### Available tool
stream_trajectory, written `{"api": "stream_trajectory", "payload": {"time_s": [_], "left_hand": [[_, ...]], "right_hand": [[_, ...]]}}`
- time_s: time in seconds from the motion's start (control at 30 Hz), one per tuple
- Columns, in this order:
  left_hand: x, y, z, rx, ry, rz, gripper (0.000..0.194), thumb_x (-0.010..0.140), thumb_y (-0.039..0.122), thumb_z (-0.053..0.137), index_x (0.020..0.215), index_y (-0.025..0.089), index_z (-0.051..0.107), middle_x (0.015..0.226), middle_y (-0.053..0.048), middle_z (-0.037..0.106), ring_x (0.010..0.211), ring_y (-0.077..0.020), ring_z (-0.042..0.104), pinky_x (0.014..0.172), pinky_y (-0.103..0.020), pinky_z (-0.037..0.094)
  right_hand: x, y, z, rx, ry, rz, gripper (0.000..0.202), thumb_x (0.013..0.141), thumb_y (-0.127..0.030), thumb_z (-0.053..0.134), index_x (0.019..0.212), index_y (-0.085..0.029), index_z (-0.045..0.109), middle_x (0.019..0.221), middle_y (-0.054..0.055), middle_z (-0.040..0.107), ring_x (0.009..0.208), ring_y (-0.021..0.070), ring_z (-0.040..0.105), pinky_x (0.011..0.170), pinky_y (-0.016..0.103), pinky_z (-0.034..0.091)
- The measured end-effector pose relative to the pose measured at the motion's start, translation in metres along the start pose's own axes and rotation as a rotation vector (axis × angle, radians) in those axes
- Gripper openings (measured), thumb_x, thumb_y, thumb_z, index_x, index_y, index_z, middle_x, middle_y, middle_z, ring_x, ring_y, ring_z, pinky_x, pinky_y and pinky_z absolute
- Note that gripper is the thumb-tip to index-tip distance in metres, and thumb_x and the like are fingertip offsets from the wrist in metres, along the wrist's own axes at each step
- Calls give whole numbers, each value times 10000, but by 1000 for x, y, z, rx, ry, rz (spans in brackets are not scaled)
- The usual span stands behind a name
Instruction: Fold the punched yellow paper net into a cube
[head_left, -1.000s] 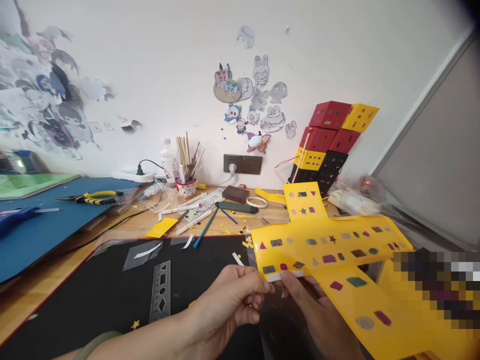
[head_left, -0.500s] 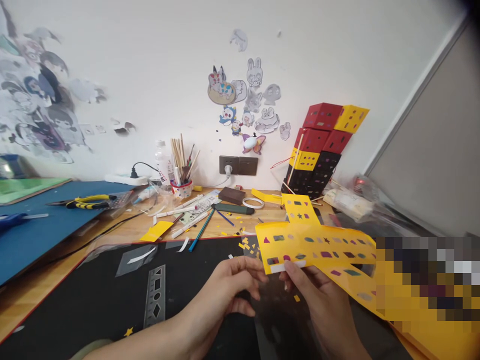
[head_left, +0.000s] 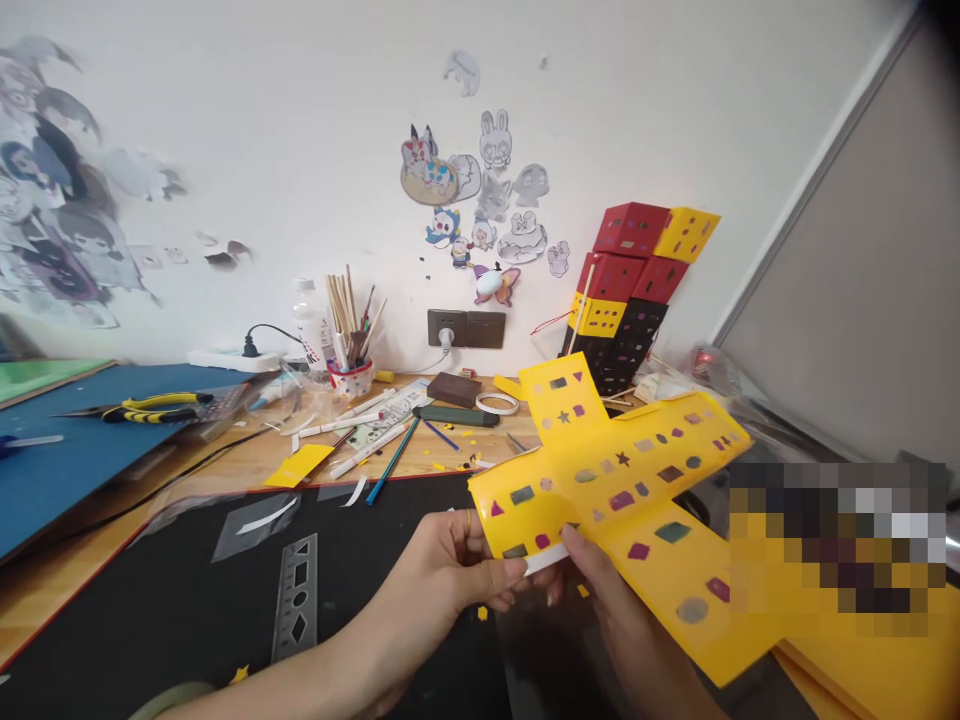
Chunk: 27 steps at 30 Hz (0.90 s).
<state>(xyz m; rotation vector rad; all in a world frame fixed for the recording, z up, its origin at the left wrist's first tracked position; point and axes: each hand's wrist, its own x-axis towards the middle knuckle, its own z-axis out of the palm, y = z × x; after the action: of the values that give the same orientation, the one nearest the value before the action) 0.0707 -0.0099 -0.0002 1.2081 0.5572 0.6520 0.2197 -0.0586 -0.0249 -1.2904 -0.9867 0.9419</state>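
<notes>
Left hand (head_left: 448,570): thumb in front, fingers behind, pinching the lower left corner of the sheet.
Right hand (head_left: 611,600): thumb pressed on the sheet's lower edge, fingers underneath, gripping it.
Glossy yellow cross-shaped sheet (head_left: 600,470), thin, with small dark, purple and pale geometric shapes: held tilted between both sets of fingers, raised above the black flat mat (head_left: 390,545).
Narrow white strip (head_left: 546,560): on the sheet's lower edge, between the two thumbs.
Clear plastic stencil ruler (head_left: 296,598) with geometric openings: on the mat, left of the left fingers.
Small yellow star-shaped piece (head_left: 241,674): nearer the viewer than the ruler, left of the left fingers, beside the forearm.
Slim teal pen (head_left: 394,460): beyond the left fingers, slanting.
White ring-shaped roll (head_left: 497,411): farther beyond the left fingers.
Stacked red, yellow and black patterned boxes (head_left: 630,275): well beyond the right fingers, against the wall.
</notes>
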Motion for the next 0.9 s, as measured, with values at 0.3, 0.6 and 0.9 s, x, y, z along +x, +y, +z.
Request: {"api": "stream_trajectory", "payload": {"time_s": [0.3,0.6,0.9], "left_hand": [[-1,2,-2,-42,67,8,164,745,197,650,891,134,687,766,-37,668,677,-101,559,629,-164,415],[-2,10,2,-34,-15,-97,260,712,74,627,950,162,678,822,-29,682,714,-72,582,614,-117,407],[-3,7,-1,27,115,-133,131,632,236,722,692,123,696,659,-23,663,579,-82,545,554,-156,409]], "right_hand": [[6,0,-14,-181,-103,-4,305,763,-442,550,600,-195,627,613,17,630,640,171,584,668,277,451],[7,-6,-8,-62,-96,-4,301,759,-412,572,563,-183,576,567,-6,593,574,129,555,587,211,447],[3,-13,-10,-466,-8,-382,260,805,-298,528,571,-190,566,494,-30,554,453,99,515,457,182,404]]}}
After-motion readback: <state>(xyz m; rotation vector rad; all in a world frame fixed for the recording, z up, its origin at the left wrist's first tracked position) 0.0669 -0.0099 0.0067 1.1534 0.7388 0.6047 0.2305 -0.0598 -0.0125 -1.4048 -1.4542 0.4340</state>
